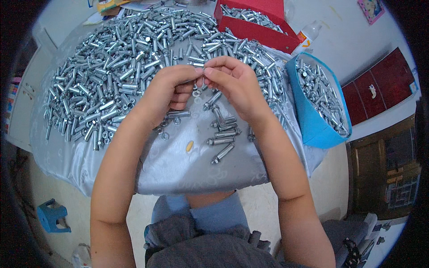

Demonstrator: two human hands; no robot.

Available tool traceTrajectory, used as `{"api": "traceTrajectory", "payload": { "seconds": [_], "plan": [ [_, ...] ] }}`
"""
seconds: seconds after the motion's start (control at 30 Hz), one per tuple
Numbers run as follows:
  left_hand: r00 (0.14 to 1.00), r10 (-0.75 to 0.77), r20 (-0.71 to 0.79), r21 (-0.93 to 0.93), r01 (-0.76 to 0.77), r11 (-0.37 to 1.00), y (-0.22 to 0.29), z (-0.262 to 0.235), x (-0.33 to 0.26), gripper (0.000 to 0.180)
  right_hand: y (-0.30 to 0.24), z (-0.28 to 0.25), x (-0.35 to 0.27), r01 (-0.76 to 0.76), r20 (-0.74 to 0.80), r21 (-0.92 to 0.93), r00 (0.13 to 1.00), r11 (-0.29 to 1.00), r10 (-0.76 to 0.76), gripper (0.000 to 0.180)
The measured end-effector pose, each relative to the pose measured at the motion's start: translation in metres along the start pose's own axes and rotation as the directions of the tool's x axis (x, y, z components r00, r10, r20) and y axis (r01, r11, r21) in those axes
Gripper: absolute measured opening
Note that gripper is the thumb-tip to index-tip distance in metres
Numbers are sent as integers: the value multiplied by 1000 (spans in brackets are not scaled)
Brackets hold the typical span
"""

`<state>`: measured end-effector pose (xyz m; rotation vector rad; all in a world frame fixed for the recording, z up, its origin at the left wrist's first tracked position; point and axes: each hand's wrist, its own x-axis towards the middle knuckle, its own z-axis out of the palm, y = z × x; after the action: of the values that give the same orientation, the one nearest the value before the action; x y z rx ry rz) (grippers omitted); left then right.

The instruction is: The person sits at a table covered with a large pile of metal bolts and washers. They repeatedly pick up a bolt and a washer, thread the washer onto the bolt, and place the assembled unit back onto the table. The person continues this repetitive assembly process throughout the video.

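Note:
My left hand (pixel 172 87) and my right hand (pixel 234 85) meet over the table, thumbs and fingertips pinched together. What lies between them is too small and covered to make out. Beneath the hands are a few small washers (pixel 197 93). Several expansion anchor bolts (pixel 222 140) lie loosely in a column below my right hand. A large heap of similar silvery bolts (pixel 107 76) spreads over the left and far parts of the table. Close to my left wrist are some nuts (pixel 165 136) and another bolt (pixel 178 114).
A pale satin cloth (pixel 178 174) covers the table, with a small yellow piece (pixel 190 146) on it. Bolts fill a red box (pixel 259 33) at the back and a blue bin (pixel 308 120) at the right. A white bottle (pixel 307 36) stands between them. On the floor is a blue stool (pixel 52 216).

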<state>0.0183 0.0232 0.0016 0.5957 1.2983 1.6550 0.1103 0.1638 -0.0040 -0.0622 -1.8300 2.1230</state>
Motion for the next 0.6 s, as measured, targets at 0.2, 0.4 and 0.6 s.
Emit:
{"api": "traceTrajectory", "payload": {
  "seconds": [0.2, 0.4, 0.6],
  "plan": [
    [1000, 21, 21, -26, -20, 999, 3, -1, -2, 21, -1, -4, 1, -103, 31, 102, 995, 989, 100, 18],
    [1000, 8, 27, -25, -7, 1000, 1, 0, -1, 22, -1, -6, 0, -141, 87, 127, 988, 982, 130, 19],
    [999, 21, 50, -28, -20, 999, 0, -2, -1, 23, -6, -2, -2, -71, 61, -49, 995, 996, 74, 18]
  ]
}}
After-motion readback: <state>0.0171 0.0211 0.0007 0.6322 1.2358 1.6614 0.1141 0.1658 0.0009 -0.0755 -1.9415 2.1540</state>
